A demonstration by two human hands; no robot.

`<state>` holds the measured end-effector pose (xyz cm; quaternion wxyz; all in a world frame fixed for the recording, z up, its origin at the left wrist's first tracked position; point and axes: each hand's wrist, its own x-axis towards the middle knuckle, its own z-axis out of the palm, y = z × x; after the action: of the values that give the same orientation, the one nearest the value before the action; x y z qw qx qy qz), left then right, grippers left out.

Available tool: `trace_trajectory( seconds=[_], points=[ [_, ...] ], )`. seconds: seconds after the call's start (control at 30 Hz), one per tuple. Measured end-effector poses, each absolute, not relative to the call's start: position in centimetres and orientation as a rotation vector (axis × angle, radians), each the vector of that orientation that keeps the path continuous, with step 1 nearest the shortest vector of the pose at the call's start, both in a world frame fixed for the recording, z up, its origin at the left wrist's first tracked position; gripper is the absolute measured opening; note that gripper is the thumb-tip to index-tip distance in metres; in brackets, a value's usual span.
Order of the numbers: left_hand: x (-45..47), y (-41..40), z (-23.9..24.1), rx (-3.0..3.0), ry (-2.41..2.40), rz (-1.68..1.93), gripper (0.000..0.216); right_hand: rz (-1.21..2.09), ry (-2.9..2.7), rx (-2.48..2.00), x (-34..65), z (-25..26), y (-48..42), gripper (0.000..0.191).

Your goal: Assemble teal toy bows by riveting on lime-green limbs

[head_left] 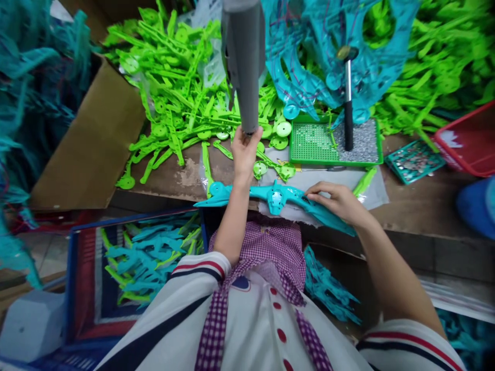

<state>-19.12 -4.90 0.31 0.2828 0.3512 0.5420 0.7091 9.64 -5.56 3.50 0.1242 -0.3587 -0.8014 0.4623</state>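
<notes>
In the head view, my left hand (245,152) is closed around the lower end of an upright grey power screwdriver (244,77). Below it, a long turquoise plastic part (263,193) lies along the front edge of the workbench, with my left forearm crossing above it. My right hand (334,200) is at the right half of this part, thumb and fingertips pinched together against its surface. Whatever is between those fingertips is too small to make out. A green tray (328,164) of small metal pieces stands just beyond the part.
Bright green plastic parts (174,93) are heaped across the back. A hammer (348,103) rests across the tray, near a smaller tray of little pieces (415,161) and a red bin (469,136). At lower left, a blue crate (71,278) holds turquoise and green parts. Cardboard (91,139) leans left.
</notes>
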Motion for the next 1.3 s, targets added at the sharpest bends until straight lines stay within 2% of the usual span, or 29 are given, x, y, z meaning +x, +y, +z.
trace_trajectory(
  seconds=[0.33,0.53,0.67,0.77,0.9,1.03,1.2,1.3],
  points=[
    [-18.3,-6.0,0.6,0.96,1.416,1.788,0.054,1.451,-2.395,-0.874,9.1,1.9,-4.3,0.036],
    [-18.4,-5.8,0.4,0.953,1.418,1.777,0.061,1.455,-2.321,-0.982,9.3,1.6,-4.1,0.039],
    [-19.0,-7.5,-0.2,0.954,1.563,1.824,0.072,1.493,-2.38,-0.921,8.9,1.6,-4.2,0.042],
    [-19.9,-10.9,0.6,1.055,1.73,1.779,0.069,1.497,-2.388,-0.911,8.7,1.6,-4.1,0.042],
    [-21.1,-15.6,2.1,1.601,1.684,1.284,0.048,1.451,-2.387,-0.912,8.8,1.4,-3.9,0.041],
    [-22.2,-17.0,1.8,1.932,1.552,0.685,0.043,1.493,-2.479,-0.811,8.9,1.5,-3.8,0.04],
    [-23.1,-15.1,0.8,2.033,1.497,0.436,0.037,1.488,-2.464,-0.86,9.2,1.4,-3.7,0.046],
    [-23.2,-14.1,0.8,2.074,1.435,0.36,0.036,1.602,-2.456,-0.908,9.0,1.4,-3.2,0.055]
  ],
)
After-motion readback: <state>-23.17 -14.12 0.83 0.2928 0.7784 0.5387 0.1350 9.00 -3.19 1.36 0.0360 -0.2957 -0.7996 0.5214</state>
